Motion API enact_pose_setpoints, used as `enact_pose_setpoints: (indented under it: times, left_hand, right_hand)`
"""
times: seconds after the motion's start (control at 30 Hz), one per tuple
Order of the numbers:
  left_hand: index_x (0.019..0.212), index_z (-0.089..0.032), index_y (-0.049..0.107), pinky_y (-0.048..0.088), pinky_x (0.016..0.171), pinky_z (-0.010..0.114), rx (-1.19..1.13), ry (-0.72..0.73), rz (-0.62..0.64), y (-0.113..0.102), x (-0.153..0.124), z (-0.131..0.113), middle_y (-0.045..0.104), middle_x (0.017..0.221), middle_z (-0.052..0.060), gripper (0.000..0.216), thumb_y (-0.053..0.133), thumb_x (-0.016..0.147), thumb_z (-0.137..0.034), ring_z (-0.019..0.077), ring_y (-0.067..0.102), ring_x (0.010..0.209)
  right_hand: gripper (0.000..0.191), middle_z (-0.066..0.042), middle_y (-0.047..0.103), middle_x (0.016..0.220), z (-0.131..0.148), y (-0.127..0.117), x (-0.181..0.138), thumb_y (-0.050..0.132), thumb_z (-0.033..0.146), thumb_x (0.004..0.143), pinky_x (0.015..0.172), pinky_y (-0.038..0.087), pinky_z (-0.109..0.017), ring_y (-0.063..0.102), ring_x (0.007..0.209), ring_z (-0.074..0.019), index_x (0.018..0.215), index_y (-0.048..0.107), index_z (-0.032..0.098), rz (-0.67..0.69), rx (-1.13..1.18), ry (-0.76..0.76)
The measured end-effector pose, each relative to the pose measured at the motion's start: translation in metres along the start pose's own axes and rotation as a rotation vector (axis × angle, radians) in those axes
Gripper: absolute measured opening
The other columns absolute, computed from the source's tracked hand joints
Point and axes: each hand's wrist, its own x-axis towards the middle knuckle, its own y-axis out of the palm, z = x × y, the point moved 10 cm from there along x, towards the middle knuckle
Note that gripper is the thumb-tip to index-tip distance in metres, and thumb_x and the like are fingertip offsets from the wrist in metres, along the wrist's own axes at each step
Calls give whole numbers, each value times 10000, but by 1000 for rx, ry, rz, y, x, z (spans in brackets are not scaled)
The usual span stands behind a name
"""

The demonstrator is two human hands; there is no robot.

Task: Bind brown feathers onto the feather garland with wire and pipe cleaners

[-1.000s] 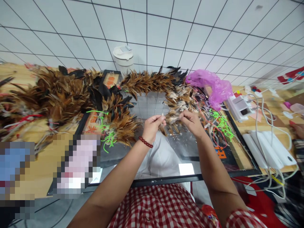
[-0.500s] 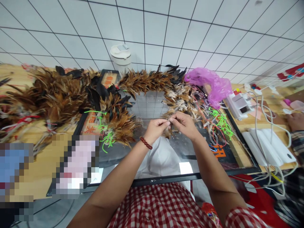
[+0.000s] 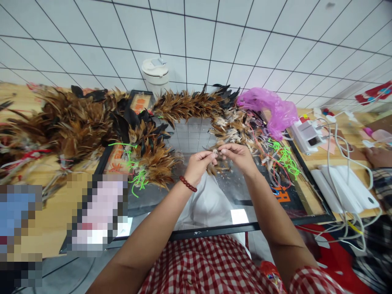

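Behind a wooden table [image 3: 55, 220], white wall tiles [image 3: 171, 24] are divided by dark lines. On the table a black-framed glass panel [image 3: 214, 232] is laid, and above its middle both hands are held close together. A small pale tuft [image 3: 214, 152], too tiny to be identified for certain, is pinched between the thumb and forefinger of the left hand [image 3: 197, 165], on whose wrist a red-brown bead bracelet [image 3: 188, 184] is worn. The right hand [image 3: 241, 158] is held just beside it with bent fingers; whether its fingertips are closed on anything cannot be told. Just beyond it, brown-and-white feathers [image 3: 232, 130] are heaped near a purple plastic bag [image 3: 269, 108]. Farther back, a brown feather garland [image 3: 183, 104] is laid in front of a lidded white cup [image 3: 155, 75].
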Motion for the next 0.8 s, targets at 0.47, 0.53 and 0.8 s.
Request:
enact_pose_setpoints:
  times: [0.47, 0.53, 0.8]
  left_hand:
    - [699, -148, 731, 479, 684, 262, 60, 84, -105, -10, -2, -8, 689, 635, 23, 143, 750, 640, -277, 127, 620, 620]
    - [689, -147, 728, 475, 684, 259, 54, 84, -117, -10, -2, -9, 686, 622, 21, 140, 751, 636, -275, 124, 614, 616]
    - [662, -148, 717, 476, 701, 250, 28, 92, -116, -10, -2, -8, 719, 813, 49, 139, 753, 628, -278, 123, 623, 710]
  right_hand:
    - [380, -1, 678, 718, -5, -1, -2, 800, 376, 657, 644, 500, -279, 598, 631, -115, 965, 700, 176, 34, -21, 21]
    - [375, -6, 682, 725, -6, -4, -1, 801, 386, 655, 648, 501, -286, 598, 635, -120, 949, 700, 176, 24, -22, 26]
    - [276, 9, 605, 660, 14, 4, -8, 679, 434, 796, 609, 426, -250, 523, 609, -106, 769, 648, 161, 162, -205, -102]
